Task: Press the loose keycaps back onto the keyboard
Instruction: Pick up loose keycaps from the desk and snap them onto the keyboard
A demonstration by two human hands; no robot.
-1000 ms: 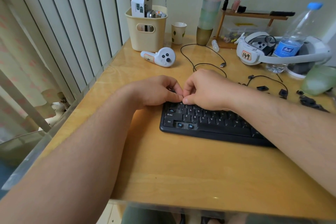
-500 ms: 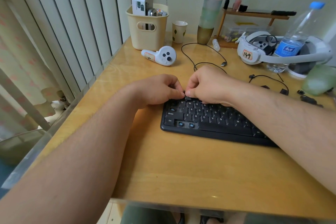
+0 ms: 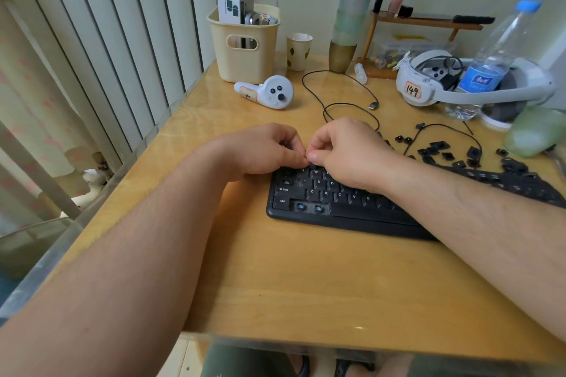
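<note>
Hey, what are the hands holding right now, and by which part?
It cannot be told. The left hand and right hand meet fingertip to fingertip over the keyboard top-left corner; anything pinched there is hidden.

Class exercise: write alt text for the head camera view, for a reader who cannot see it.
Two hands, left hand and right hand, meet fingertip to fingertip over the top-left keys of a black keyboard on a wooden desk. Loose keycaps lie scattered behind its right side.

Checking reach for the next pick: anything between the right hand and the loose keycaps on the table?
Only a thin black cable loops among the loose keycaps. The right hand is at the keyboard upper-left corner, beside the left hand; nothing taller blocks it.
</note>
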